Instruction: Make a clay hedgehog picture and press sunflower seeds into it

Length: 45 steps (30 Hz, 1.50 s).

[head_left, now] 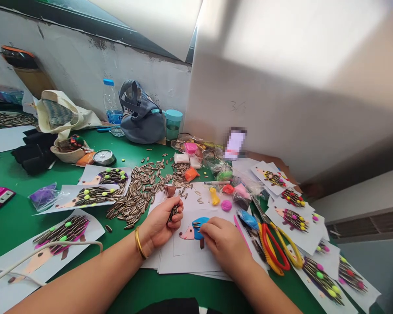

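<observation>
My left hand (169, 224) is closed around several striped sunflower seeds (173, 212), just left of the hedgehog picture. My right hand (223, 240) is pinched over the hedgehog's blue clay body (201, 221); whatever lies between the fingertips is hidden. A few seeds sit on that blue clay beside the fingers. The hedgehog has a pink clay face (187, 234) and a brown leg (202, 244), and its right part is covered by my hand. It lies on a stack of white paper (183, 264). A big heap of sunflower seeds (134, 196) spreads beyond my left hand.
Finished-looking hedgehog pictures lie left (63, 244) and right (293, 218). Red and yellow scissors (273, 246) rest right of my right hand. Lumps of coloured clay (226, 205) stand behind the paper. A white cable (52, 246) crosses the left side. A bag (142, 120) and bottle (109, 102) stand by the wall.
</observation>
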Each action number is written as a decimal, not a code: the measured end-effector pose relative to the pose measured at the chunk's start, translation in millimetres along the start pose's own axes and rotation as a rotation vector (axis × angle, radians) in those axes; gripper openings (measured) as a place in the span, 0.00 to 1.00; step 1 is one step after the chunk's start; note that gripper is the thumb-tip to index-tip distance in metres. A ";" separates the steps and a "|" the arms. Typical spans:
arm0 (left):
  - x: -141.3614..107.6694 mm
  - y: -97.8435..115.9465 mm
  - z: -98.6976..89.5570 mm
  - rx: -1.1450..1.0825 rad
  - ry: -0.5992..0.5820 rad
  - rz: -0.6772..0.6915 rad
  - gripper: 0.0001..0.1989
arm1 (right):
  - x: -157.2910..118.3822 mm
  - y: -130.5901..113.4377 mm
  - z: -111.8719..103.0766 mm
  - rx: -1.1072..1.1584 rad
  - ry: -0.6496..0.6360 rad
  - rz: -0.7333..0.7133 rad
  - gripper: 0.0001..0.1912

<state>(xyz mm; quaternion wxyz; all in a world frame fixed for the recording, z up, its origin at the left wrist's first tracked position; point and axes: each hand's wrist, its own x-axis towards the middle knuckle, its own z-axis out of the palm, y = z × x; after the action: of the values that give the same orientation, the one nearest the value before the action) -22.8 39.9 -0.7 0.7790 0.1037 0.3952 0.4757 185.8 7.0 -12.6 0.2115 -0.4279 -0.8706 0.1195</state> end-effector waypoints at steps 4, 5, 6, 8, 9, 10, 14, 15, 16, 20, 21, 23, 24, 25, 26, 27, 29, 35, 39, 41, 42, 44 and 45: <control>0.0 0.1 -0.1 0.002 -0.006 -0.004 0.09 | -1.8 -0.9 4.7 -0.021 -0.017 0.028 0.08; -0.1 0.0 -0.1 0.002 -0.007 -0.004 0.09 | -2.1 -1.2 5.1 -0.022 -0.025 0.031 0.08; -0.2 0.0 -0.1 0.002 -0.009 -0.003 0.10 | -2.1 -1.4 5.2 -0.029 -0.030 0.029 0.08; -0.4 0.0 -0.1 0.003 -0.011 -0.003 0.10 | -1.4 -1.9 5.3 -0.057 -0.020 0.020 0.07; -0.5 -0.1 0.0 0.004 -0.012 -0.003 0.10 | -0.9 -2.1 5.3 -0.069 -0.008 0.013 0.07; -0.6 -0.1 0.1 0.005 -0.012 -0.002 0.10 | -0.2 -2.4 5.6 -0.077 0.003 0.009 0.07; -0.6 -0.2 0.7 0.010 -0.010 -0.001 0.10 | 1.7 -4.1 8.3 -0.084 0.030 -0.004 0.07; -0.5 -0.2 0.8 0.012 -0.010 -0.001 0.10 | 1.9 -4.5 9.3 -0.089 0.037 -0.009 0.07; -0.5 -0.2 0.9 0.013 -0.010 -0.002 0.10 | 2.0 -4.7 10.3 -0.096 0.047 -0.015 0.07; -0.6 -0.3 0.8 0.015 -0.007 -0.004 0.10 | 1.9 -3.4 14.3 -0.133 0.064 -0.035 0.07; -0.5 -0.3 0.6 0.016 -0.006 -0.004 0.10 | 1.6 -2.7 15.5 -0.140 0.063 -0.036 0.07; -0.3 -0.4 0.3 0.018 -0.004 -0.004 0.10 | 1.1 -1.2 18.1 -0.150 0.061 -0.038 0.07; -0.1 -0.5 0.1 0.019 -0.004 -0.004 0.10 | 0.8 -0.5 19.5 -0.156 0.062 -0.039 0.07; 0.1 -0.6 -0.1 0.020 -0.003 -0.003 0.10 | 0.5 0.0 20.8 -0.163 0.062 -0.040 0.07; 0.3 -0.7 -0.2 0.021 -0.003 -0.001 0.11 | 0.4 0.4 22.0 -0.170 0.060 -0.042 0.07; 0.5 -0.8 -0.3 0.021 -0.003 0.000 0.11 | 0.3 0.8 23.0 -0.178 0.058 -0.044 0.07; 0.8 -1.1 -0.3 0.023 -0.004 -0.001 0.11 | 0.2 1.3 24.3 -0.192 0.053 -0.046 0.07; 0.5 -1.2 -0.5 0.024 -0.009 0.002 0.11 | 0.8 1.5 25.6 -0.227 0.058 -0.061 0.06; 1.0 -1.2 -1.0 0.026 -0.015 -0.002 0.11 | 1.3 1.5 27.5 -0.253 0.053 -0.059 0.06; 1.5 -1.2 -1.2 0.025 -0.017 -0.003 0.11 | 1.1 2.1 28.0 -0.256 0.056 -0.067 0.06; 1.6 -1.2 -1.3 0.025 -0.018 -0.004 0.11 | 0.9 2.3 27.6 -0.257 0.060 -0.074 0.07; 1.5 -1.1 -1.5 0.025 -0.021 -0.007 0.10 | 0.1 2.0 24.9 -0.253 0.063 -0.082 0.07; 1.3 -1.0 -1.6 0.025 -0.023 -0.010 0.10 | -0.4 1.4 22.3 -0.246 0.059 -0.079 0.07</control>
<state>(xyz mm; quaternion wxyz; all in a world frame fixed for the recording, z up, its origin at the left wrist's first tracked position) -22.9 40.1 -3.0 0.7844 0.1171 0.3927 0.4657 176.5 6.9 -33.0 0.1877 -0.4192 -0.8883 -0.0093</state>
